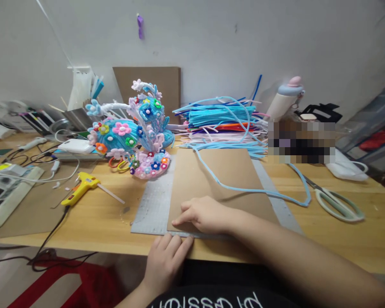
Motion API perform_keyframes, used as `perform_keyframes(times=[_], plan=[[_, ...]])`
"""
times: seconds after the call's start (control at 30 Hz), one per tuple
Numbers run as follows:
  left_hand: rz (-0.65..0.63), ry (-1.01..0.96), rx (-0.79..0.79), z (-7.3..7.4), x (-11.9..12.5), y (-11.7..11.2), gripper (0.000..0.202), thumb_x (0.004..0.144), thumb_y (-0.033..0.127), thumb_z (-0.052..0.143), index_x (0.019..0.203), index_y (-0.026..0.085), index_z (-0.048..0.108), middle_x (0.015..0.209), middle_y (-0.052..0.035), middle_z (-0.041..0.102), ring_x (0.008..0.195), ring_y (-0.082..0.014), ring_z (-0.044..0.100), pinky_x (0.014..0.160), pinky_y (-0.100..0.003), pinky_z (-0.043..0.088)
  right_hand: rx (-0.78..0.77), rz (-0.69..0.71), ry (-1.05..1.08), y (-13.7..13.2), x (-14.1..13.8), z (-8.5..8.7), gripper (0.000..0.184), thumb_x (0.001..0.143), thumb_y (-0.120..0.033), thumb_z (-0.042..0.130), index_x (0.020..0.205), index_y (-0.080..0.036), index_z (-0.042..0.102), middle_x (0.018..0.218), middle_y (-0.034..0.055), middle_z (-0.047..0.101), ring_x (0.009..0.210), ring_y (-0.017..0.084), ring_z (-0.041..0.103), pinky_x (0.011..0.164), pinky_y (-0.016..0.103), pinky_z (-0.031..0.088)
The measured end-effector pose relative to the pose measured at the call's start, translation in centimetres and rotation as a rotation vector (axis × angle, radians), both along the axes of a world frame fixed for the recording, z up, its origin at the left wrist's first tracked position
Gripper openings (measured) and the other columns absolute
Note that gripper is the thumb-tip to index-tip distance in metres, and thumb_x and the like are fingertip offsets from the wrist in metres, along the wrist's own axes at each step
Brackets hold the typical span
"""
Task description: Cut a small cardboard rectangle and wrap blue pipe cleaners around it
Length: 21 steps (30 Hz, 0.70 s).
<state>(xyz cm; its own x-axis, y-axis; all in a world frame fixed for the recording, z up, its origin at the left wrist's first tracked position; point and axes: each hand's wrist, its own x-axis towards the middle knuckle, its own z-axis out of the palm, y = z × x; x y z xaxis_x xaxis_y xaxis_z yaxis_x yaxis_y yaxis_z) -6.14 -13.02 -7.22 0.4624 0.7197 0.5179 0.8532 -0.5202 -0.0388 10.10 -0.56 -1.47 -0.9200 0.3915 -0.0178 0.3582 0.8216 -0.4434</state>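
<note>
My right hand [205, 214] lies flat, fingers loosely together, on the near left corner of a brown cardboard sheet [221, 171]. The sheet rests on a grey cutting mat [154, 201]. My left hand [167, 259] rests at the table's front edge just below the mat, fingers stretched out and holding nothing. A long light-blue pipe cleaner [244, 188] trails across the cardboard to the right.
A pipe-cleaner flower craft [131, 132] stands behind the mat. A yellow glue gun [80, 186] lies at left with cables. A heap of coloured pipe cleaners [221, 119] sits at the back, and scissors [335, 203] lie at right. A power strip [3, 192] is far left.
</note>
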Motion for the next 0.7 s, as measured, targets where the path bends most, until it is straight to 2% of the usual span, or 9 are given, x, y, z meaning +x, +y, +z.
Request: perform_keyframes(times=[0.2,0.7], plan=[[-0.017,-0.001,-0.037,0.46,0.11,0.16,0.029,0.088,0.010,0.038,0.104,0.015,0.061,0.065,-0.0020,0.055,0.063,-0.0166,0.046,0.061,-0.029,0.032,0.014,0.003,-0.004,0.08,-0.03,-0.14,0.035,0.089,-0.021,0.044,0.114,-0.037,0.063,0.081,0.0012,0.059,0.068,0.013,0.053,0.052,0.026,0.022],[-0.002,-0.047,-0.039,-0.05,0.07,0.03,0.027,0.087,0.011,0.040,0.104,0.017,0.060,0.064,-0.0016,0.056,0.063,-0.0169,0.048,0.061,-0.030,0.030,0.005,0.004,-0.004,0.17,0.01,-0.21,0.039,0.087,-0.017,0.044,0.114,-0.037,0.062,0.081,0.0011,0.059,0.068,0.013,0.053,0.051,0.026,0.021]])
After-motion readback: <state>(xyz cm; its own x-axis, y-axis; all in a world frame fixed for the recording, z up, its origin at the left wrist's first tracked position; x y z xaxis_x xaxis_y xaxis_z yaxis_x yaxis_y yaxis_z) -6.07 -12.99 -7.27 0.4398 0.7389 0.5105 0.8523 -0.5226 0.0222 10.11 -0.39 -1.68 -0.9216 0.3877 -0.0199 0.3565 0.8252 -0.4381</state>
